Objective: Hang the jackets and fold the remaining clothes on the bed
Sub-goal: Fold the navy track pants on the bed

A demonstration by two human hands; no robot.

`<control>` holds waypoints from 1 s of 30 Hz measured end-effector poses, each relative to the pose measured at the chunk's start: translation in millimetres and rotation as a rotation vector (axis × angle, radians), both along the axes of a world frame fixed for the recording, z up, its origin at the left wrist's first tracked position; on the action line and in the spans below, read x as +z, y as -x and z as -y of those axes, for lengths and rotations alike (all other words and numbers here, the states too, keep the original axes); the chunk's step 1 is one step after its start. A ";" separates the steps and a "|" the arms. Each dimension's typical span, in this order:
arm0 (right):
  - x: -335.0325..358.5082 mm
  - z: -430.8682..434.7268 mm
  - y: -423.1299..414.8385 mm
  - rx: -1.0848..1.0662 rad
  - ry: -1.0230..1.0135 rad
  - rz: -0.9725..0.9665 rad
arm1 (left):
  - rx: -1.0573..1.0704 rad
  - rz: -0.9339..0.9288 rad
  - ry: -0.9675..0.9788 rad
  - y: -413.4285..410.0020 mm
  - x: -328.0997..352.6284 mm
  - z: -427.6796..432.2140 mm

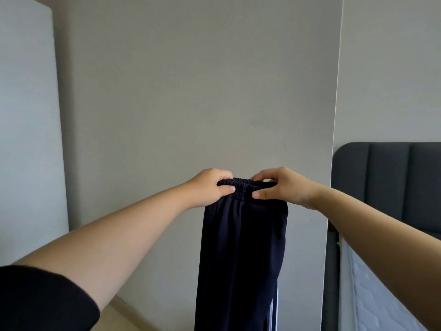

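1. On my feed I see both arms stretched forward, holding a pair of dark navy trousers point(241, 259) up in the air in front of a grey wall point(191, 91).
2. The left hand point(210, 187) grips the left end of the gathered elastic waistband point(242, 185). Its thumb point(228, 188) lies across the near side and its fingers are curled over the top to the far side.
3. The right hand point(284, 187) pinches the waistband just beside the left hand. Its thumb point(262, 194) presses the near side and its fingers arch over the top edge, close together.
4. The 2 hands sit near each other, so the waistband is bunched between them.
5. The trousers hang straight down from the hands and run out of the bottom of the view. White stripes point(276, 304) show along their lower right edge.
6. A black sleeve point(40, 299) covers the left upper arm.
7. To my right stands a dark grey padded headboard point(386, 182), with a white quilted mattress point(372, 290) below it, well apart from the trousers.
8. A pale upright panel point(26, 115) stands at the left, and a strip of light floor point(119, 318) shows under the left arm.
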State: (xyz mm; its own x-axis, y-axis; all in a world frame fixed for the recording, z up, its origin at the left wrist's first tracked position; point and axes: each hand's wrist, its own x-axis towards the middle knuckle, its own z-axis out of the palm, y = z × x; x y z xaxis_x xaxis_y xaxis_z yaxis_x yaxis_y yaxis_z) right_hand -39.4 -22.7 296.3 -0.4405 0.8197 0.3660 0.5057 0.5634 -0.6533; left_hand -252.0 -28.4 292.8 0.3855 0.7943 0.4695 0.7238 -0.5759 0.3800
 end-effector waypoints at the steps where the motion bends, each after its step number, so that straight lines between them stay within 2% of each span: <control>1: 0.3 0.2 -0.8 0.002 0.001 -0.009 | 0.000 -0.004 -0.004 -0.6 0.2 -1.0; 4: 0.8 -1.7 -4.4 -0.024 -0.036 0.032 | 0.002 -0.008 -0.020 -1.3 -0.1 -3.6; 10: -1.2 -7.9 -6.9 -0.187 -0.162 0.282 | 0.026 0.002 -0.032 -7.1 -5.7 -9.7; 13: -4.5 -12.5 -4.2 -0.205 -0.200 0.273 | 0.048 0.001 -0.039 -10.4 -4.9 -14.0; 16: -2.5 -15.5 -7.6 -0.137 -0.043 0.128 | 0.044 0.023 -0.071 -13.7 -4.3 -18.4; 20: 4.6 -16.8 -10.3 -0.083 0.164 0.239 | 0.005 0.084 -0.084 -22.0 -2.7 -24.5; 27: 20.2 -22.3 -10.0 -0.201 0.102 0.315 | 0.008 0.439 0.026 -22.9 -1.3 -40.0; 30: 21.3 -31.7 3.2 -0.328 -0.093 0.276 | 0.045 0.655 0.050 -19.6 -3.9 -50.0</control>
